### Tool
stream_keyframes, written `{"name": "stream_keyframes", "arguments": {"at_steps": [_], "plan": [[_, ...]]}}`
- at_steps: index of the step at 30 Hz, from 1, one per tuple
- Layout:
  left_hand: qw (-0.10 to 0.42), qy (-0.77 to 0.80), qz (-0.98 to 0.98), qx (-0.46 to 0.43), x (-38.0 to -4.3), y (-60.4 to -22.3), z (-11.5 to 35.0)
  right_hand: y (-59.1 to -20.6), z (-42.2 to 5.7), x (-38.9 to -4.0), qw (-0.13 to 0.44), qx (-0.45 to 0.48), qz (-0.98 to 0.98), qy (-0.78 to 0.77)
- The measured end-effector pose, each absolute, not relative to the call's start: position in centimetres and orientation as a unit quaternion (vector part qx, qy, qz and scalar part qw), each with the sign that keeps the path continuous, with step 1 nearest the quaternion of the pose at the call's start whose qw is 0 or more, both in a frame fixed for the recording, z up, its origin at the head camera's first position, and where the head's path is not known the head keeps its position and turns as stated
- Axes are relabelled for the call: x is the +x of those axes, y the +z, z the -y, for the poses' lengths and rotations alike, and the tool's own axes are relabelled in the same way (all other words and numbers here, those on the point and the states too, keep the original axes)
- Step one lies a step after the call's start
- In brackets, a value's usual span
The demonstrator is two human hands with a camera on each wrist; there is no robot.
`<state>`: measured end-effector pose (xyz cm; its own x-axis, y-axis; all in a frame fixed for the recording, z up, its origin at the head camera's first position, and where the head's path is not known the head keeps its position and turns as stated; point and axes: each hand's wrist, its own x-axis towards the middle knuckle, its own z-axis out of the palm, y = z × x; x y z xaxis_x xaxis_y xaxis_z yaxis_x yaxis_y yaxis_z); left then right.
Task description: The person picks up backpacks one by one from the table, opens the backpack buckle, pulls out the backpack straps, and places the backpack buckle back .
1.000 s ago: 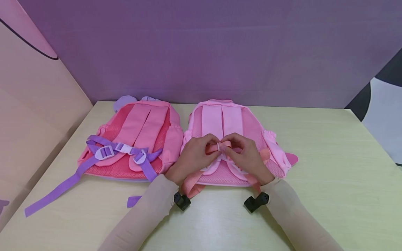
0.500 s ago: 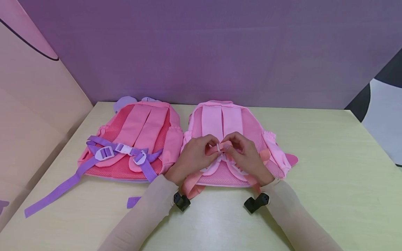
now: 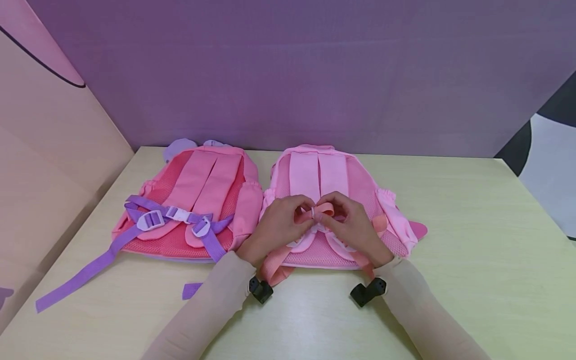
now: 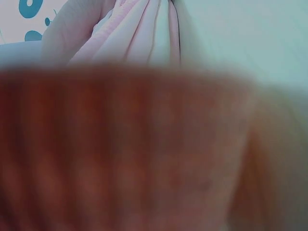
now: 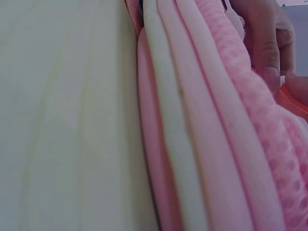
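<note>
- When viewed from the near edge, found first over the pale wood-grain table (image 3: 315, 320): two beige long sleeves (image 3: 202, 310) with small black wrist cameras (image 3: 261, 289), angled inward, presumably to bring both sets of fingertips to one spot.
- Just beyond, beside the left wrist: a flat coral webbing tail (image 3: 276, 270), hanging slack over the near edge of the backpack.
- Next, with left hand (image 3: 282, 217), pinching the narrow coral webbing strap (image 3: 326, 210), thumb and fingers together on it; with right hand (image 3: 353, 220), clamped on the same strap beside a small white plastic loop (image 3: 313, 212). Gripped from both sides, probably to steady loop and band. Cannot tell from the blurred left wrist view.
- Underneath: a light-pink fabric backpack (image 3: 333, 172), lying back panel up, likely to expose the straps.
- To its left, touching or nearly so: a deeper-pink backpack with red mesh (image 3: 207, 190), laid likewise, purple webbing (image 3: 90, 272) joined across by a white plastic buckle (image 3: 178, 214).
- Farthest, behind the table: a smooth purple partition (image 3: 306, 75).
</note>
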<state>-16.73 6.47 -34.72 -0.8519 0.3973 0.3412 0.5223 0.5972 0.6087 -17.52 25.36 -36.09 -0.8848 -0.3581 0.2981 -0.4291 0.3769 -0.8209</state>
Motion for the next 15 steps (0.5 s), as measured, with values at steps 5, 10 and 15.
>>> {"name": "stream_keyframes", "arguments": {"at_steps": [5,10,15], "plan": [[0.084,-0.365,0.890,-0.259,-16.76,-34.71,-6.45,-36.16,-25.38,-17.55,0.044,0.244,0.826,0.507],[0.081,-0.368,0.888,-0.265,-16.80,-34.82,-6.36,-36.22,-25.42,-17.56,0.053,0.257,0.820,0.509],[0.079,-0.373,0.885,-0.267,-16.76,-34.82,-6.30,-36.20,-25.45,-17.50,0.044,0.259,0.815,0.516]]}}
